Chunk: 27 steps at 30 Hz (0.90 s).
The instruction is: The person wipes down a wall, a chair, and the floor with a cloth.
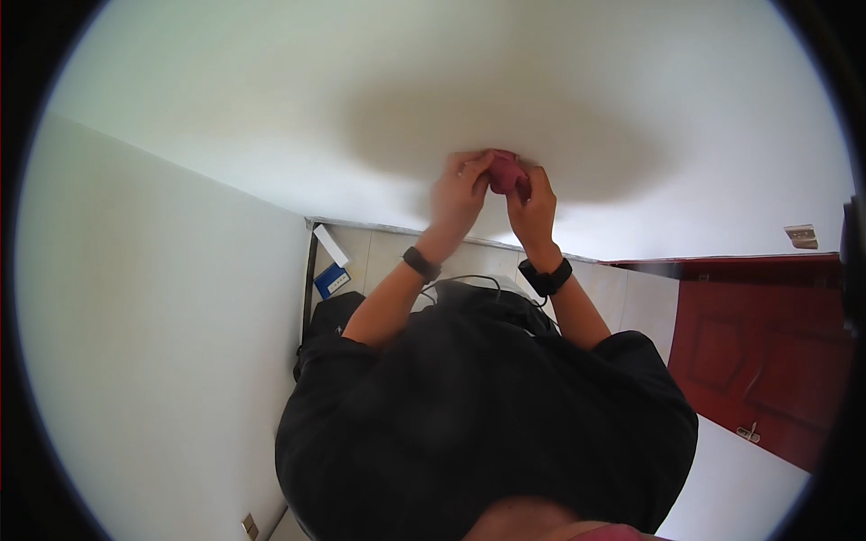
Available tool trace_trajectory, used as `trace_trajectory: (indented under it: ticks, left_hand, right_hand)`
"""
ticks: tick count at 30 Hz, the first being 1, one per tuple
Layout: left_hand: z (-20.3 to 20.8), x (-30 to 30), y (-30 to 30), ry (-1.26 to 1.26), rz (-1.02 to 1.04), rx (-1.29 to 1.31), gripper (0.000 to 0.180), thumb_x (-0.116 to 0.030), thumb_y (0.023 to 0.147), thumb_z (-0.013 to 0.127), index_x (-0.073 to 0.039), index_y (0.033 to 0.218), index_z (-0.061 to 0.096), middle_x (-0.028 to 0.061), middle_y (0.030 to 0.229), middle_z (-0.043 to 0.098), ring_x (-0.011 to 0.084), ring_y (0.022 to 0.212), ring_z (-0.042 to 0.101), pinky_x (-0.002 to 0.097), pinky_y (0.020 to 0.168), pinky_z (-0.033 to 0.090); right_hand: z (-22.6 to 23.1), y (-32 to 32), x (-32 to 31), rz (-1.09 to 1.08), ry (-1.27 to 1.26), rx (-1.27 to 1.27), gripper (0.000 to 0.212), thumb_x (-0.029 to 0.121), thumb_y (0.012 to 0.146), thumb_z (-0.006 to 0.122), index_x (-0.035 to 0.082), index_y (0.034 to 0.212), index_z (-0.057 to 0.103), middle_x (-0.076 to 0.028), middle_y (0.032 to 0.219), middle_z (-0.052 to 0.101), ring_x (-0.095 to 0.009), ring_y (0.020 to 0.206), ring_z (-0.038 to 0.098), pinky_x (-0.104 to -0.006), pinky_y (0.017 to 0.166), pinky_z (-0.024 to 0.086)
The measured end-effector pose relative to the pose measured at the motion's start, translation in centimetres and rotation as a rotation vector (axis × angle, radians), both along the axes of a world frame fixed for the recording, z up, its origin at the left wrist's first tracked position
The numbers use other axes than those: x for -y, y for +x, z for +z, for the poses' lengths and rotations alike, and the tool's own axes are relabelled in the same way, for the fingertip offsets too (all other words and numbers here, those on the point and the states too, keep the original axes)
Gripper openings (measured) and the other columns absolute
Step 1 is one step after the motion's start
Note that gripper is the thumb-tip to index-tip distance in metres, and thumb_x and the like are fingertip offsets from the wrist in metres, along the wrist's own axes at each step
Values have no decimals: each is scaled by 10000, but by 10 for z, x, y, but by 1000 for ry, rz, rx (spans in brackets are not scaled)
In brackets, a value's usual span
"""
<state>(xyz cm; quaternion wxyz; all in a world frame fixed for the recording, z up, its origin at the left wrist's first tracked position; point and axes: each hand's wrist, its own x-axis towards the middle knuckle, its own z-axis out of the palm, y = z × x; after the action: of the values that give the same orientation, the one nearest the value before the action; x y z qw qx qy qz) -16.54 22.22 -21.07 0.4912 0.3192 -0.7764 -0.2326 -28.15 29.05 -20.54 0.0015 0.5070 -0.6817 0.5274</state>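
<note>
A small, soft-looking pink-red item (505, 171), whose kind I cannot make out, is up against or very near the white wall (577, 81). My left hand (458, 194) pinches its left side with thumb and fingers. On the other side, my right hand (533, 206) grips its lower right part, with the fingers curled around it. Both arms reach forward, and each wrist wears a black band. The side of the item that faces the wall is hidden.
A red panelled door (758, 352) with a metal handle stands on the right. A switch plate (800, 236) is on the wall ahead. On the floor by the left corner lie a white box (331, 245) and a blue box (331, 280). A black cable (462, 277) runs between my arms.
</note>
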Motion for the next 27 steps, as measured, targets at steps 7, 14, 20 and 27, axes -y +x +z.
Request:
trace_trajectory:
  ticks: [7, 14, 20, 27]
  left_hand:
    - [91, -20, -9, -208, 17, -321, 353, 12, 741, 714, -139, 1059, 684, 63, 1019, 617, 236, 751, 645, 308, 591, 534]
    - [85, -53, -48, -238, -111, -227, 292, -23, 748, 721, -129, 1019, 689, 43, 965, 593, 196, 700, 641, 294, 553, 524]
    - [27, -72, -55, -91, -164, -68, 293, -33, 748, 716, -143, 1017, 686, 24, 992, 595, 192, 715, 642, 303, 572, 532]
    - [9, -10, 0, -50, -139, -110, 305, -1, 744, 713, -131, 1017, 679, 24, 981, 590, 187, 673, 637, 298, 544, 523]
  right_hand:
    - [88, 1, -20, 64, -231, -69, 320, -32, 749, 657, 42, 1054, 596, -116, 865, 607, -231, 655, 621, -296, 578, 499]
    - [70, -33, -65, -66, -261, 7, 177, 9, 809, 657, 6, 970, 582, -81, 793, 600, -146, 629, 564, -244, 567, 467]
    - [21, -42, -89, -70, 16, 183, 202, 23, 836, 630, 9, 1027, 564, -113, 815, 668, -161, 682, 657, -268, 630, 509]
    - [7, 1, -27, 7, 86, 136, 197, 46, 826, 644, 21, 1010, 578, -119, 802, 646, -184, 645, 631, -286, 607, 502]
